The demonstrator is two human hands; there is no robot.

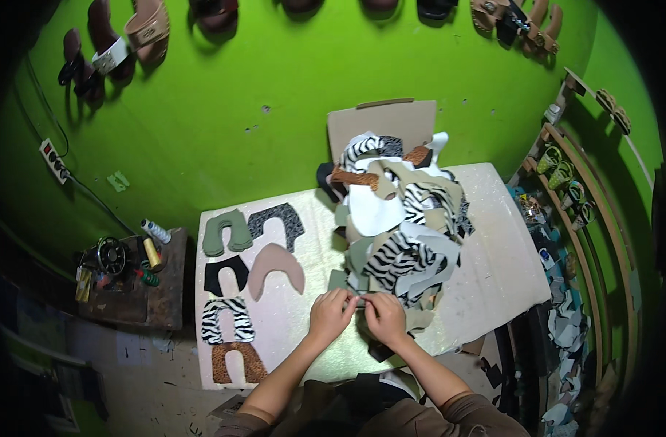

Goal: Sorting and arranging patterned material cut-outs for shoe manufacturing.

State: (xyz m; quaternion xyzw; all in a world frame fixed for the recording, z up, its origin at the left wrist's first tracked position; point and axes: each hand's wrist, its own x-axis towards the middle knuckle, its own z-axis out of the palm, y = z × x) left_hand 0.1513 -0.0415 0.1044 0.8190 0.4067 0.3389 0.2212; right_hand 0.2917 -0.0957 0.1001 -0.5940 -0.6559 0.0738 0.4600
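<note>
Zebra-striped, tan and grey-green cut pieces lie in a loose heap (397, 226) on the white worktable (493, 247). At its near edge the left hand (331, 315) and right hand (383, 316) meet, fingers pinched together on one small piece (359, 299). This looks like sorting: next, freeing that piece cleanly. Sorted U-shaped stacks (234, 291) lie left. A cardboard box (380, 120) stands behind the heap, contents hidden.

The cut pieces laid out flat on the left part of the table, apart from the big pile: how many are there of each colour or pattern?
Olive green piece: 1
Grey leopard-print piece: 1
Black piece: 1
Beige-pink piece: 1
Zebra-striped piece: 1
Brown spotted piece: 1
Total: 6
</note>
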